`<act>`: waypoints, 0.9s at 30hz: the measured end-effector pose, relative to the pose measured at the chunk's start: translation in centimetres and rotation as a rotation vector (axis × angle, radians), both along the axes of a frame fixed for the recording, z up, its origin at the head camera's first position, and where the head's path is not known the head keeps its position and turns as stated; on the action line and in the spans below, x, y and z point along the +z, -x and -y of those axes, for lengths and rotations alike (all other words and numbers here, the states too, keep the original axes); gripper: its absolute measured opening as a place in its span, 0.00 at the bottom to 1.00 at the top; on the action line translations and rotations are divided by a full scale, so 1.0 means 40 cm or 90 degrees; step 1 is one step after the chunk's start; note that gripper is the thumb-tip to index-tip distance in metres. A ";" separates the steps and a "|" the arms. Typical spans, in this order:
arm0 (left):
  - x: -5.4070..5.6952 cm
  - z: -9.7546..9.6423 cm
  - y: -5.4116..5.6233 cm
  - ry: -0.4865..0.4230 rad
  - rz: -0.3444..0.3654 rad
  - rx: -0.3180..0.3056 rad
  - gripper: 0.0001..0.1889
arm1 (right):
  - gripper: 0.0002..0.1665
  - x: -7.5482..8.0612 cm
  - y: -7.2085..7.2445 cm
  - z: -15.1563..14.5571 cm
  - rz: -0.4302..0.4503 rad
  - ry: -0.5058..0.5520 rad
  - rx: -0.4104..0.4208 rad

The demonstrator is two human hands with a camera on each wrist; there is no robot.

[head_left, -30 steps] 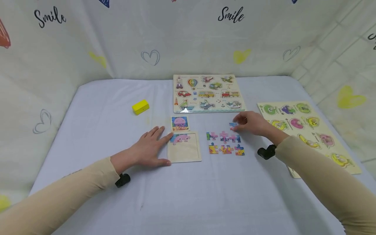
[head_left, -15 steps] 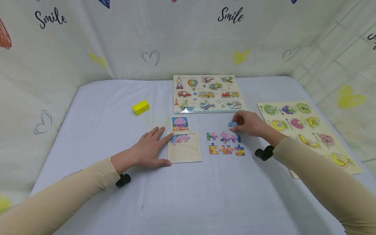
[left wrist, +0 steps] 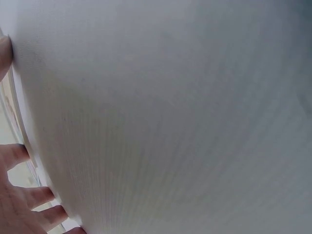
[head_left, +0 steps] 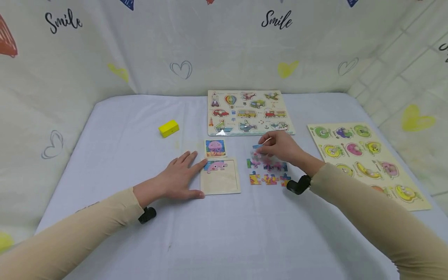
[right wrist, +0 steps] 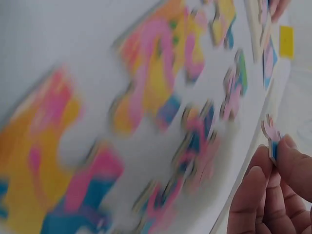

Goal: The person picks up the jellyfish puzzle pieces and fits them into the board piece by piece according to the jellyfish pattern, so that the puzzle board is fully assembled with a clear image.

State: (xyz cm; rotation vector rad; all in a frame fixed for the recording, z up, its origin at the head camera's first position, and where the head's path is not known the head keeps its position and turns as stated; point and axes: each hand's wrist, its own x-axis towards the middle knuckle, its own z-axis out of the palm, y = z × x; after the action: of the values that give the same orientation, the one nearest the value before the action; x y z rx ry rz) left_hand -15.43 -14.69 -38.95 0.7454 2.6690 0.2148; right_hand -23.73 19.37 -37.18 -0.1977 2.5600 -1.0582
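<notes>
My left hand (head_left: 176,177) lies spread on the cloth, its index finger and thumb at the left edge of a shallow wooden puzzle tray (head_left: 220,184). Joined pink and blue pieces (head_left: 215,166) sit along the tray's top. Between thumb and fingertips, my right hand (head_left: 280,147) pinches a pink and blue puzzle piece (right wrist: 272,139), raised over the loose pieces. Those lie in two rows right of the tray, with yellow-orange pieces (head_left: 255,179) nearest me. A small jellyfish picture (head_left: 215,148) adjoins the tray's far edge. In the left wrist view, mostly white cloth shows beside the left fingers (left wrist: 36,196).
A vehicle puzzle board (head_left: 250,112) lies at the back of the white-covered table (head_left: 196,241). At right, a fruit puzzle board (head_left: 337,138) is partly hidden behind the right forearm. A yellow block (head_left: 168,128) stands back left.
My right hand has lifted the puzzle piece from the far right of the loose pieces and carried it left. My left hand stays in place at the tray.
</notes>
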 end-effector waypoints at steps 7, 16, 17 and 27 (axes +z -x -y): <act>0.001 0.003 0.000 0.000 0.006 0.005 0.53 | 0.14 -0.010 -0.008 0.093 0.063 0.001 0.022; -0.006 0.002 0.004 0.002 0.009 0.004 0.54 | 0.13 -0.009 -0.025 0.181 0.098 -0.028 0.054; -0.005 0.002 0.004 0.002 0.009 0.004 0.54 | 0.13 -0.009 -0.026 0.188 0.101 -0.029 0.051; 0.003 0.001 0.001 -0.002 0.011 0.004 0.53 | 0.12 -0.008 -0.034 0.220 0.104 -0.049 0.047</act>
State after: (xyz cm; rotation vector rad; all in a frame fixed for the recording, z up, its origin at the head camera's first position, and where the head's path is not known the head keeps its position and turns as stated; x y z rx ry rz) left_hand -15.46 -14.73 -38.83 0.7325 2.6554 0.2266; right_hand -22.37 10.58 -37.50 -0.1766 2.4226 -0.9079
